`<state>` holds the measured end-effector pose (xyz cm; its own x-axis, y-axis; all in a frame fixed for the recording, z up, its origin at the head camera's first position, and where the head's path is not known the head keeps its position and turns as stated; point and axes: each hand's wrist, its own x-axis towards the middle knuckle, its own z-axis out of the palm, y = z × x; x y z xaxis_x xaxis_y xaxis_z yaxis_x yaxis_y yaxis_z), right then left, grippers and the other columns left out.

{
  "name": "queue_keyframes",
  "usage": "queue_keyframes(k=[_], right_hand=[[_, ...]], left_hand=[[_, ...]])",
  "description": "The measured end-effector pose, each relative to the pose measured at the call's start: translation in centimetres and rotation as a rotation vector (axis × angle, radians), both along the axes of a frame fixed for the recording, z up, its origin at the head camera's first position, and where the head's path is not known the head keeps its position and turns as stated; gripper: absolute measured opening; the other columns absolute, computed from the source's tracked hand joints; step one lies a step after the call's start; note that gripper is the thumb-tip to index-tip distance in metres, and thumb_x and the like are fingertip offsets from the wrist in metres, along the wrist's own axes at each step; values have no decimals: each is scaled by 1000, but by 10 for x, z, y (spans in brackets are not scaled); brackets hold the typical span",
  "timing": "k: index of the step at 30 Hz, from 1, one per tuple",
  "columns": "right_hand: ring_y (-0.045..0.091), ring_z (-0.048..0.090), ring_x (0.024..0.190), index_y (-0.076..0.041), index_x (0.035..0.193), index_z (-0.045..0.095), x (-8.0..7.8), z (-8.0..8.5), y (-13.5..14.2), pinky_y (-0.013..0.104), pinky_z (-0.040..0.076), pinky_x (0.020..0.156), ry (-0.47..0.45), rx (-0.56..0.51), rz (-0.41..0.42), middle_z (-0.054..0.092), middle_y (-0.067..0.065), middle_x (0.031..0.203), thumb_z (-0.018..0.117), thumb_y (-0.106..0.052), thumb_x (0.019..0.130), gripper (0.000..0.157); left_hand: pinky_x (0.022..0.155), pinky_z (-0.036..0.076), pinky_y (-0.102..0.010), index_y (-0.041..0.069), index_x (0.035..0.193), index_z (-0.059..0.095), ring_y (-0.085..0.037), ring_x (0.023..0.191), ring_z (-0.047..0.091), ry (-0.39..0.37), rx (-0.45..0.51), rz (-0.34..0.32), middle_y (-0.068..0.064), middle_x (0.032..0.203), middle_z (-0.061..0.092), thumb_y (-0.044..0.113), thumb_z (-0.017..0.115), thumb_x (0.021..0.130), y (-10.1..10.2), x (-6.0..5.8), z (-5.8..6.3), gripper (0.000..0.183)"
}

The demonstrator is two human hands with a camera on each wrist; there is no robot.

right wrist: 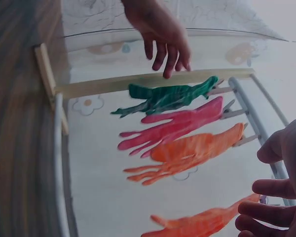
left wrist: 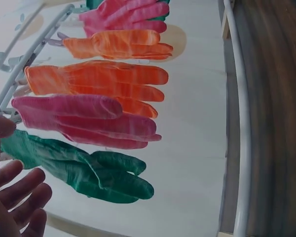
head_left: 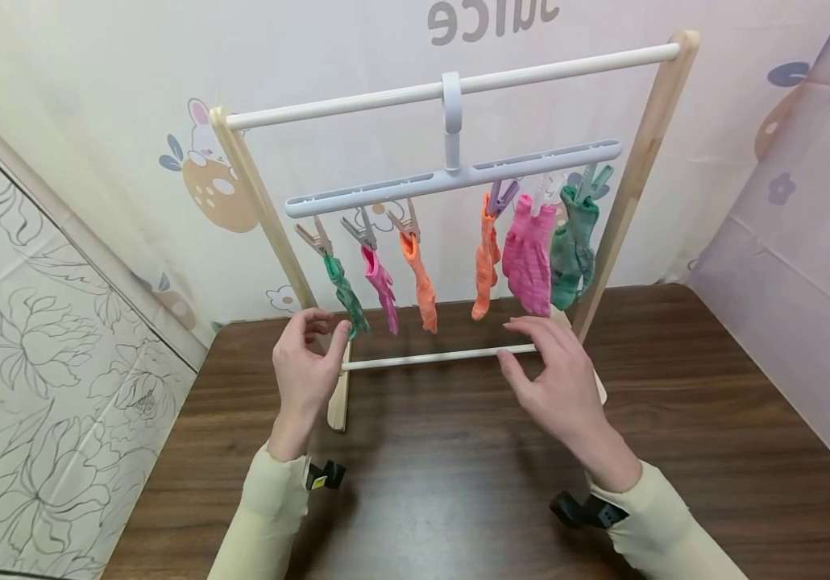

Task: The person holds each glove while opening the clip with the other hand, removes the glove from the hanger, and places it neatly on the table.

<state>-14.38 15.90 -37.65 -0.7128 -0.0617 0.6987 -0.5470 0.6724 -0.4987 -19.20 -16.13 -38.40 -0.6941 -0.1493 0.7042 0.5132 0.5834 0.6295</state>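
Several small knit gloves hang by clothespins from a pale blue hanger (head_left: 379, 193). From left to right they are a green glove (head_left: 345, 290), a pink glove (head_left: 382, 286), an orange glove (head_left: 421, 282), another orange glove (head_left: 486, 266), a second pink glove (head_left: 529, 258) and a second green glove (head_left: 573, 250). My left hand (head_left: 305, 362) is beside the leftmost green glove, fingers loosely bent and holding nothing. Below the second pink glove, my right hand (head_left: 556, 383) is relaxed and empty, thumb and fingers apart.
The hanger hooks over the white top rod (head_left: 553, 74) of a wooden rack (head_left: 640, 177). A lower white rod (head_left: 437, 356) crosses between the rack's legs on the dark wooden table (head_left: 429, 483). A printed cloth backdrop (head_left: 96, 185) stands behind.
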Motion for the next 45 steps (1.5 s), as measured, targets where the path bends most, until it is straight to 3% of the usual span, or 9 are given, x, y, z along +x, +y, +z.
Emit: queue_keyframes(k=[7, 14, 19, 27, 39, 45], right_hand=[[25, 60, 109, -5, 114, 69, -6, 12, -11, 45, 45, 91, 48, -27, 41, 68, 7, 114, 74, -19, 85, 33], [21, 60, 105, -9, 114, 70, -9, 23, -26, 41, 46, 86, 38, -48, 74, 69, 4, 112, 73, -21, 87, 29], [19, 59, 97, -9, 113, 70, -10, 30, -33, 37, 46, 77, 43, -61, 81, 68, 3, 107, 72, -23, 88, 29], [20, 59, 95, -7, 113, 69, -15, 46, -47, 38, 47, 79, 57, -81, 118, 68, 6, 108, 72, -22, 88, 30], [19, 63, 97, -5, 114, 71, -29, 67, -77, 37, 53, 75, 42, -118, 209, 70, 8, 105, 70, -18, 89, 28], [17, 63, 86, -3, 115, 71, -36, 77, -94, 32, 57, 70, 55, -123, 241, 70, 8, 101, 71, -15, 88, 30]], left_hand=[[67, 51, -42, 3, 101, 62, -23, 78, 63, 51, -43, 47, -9, 91, 65, 33, 79, 84, 14, -12, 8, 39], [64, 56, -42, 1, 99, 61, -22, 73, 63, 72, -22, 70, -11, 87, 64, 25, 79, 85, 19, -21, 12, 33], [64, 53, -40, 1, 96, 62, -23, 73, 63, 93, -11, 65, -11, 85, 64, 20, 75, 87, 20, -22, 12, 25], [60, 55, -45, 0, 92, 64, -22, 70, 64, 131, 8, 52, -9, 83, 64, 16, 73, 89, 19, -21, 14, 18], [60, 54, -25, 0, 91, 70, -18, 69, 65, 152, 65, 17, -8, 84, 66, 16, 77, 88, 18, -18, 11, 17], [60, 56, -30, -2, 89, 72, -20, 68, 64, 199, 77, -1, -13, 82, 67, 5, 79, 83, 21, -15, 13, 12]])
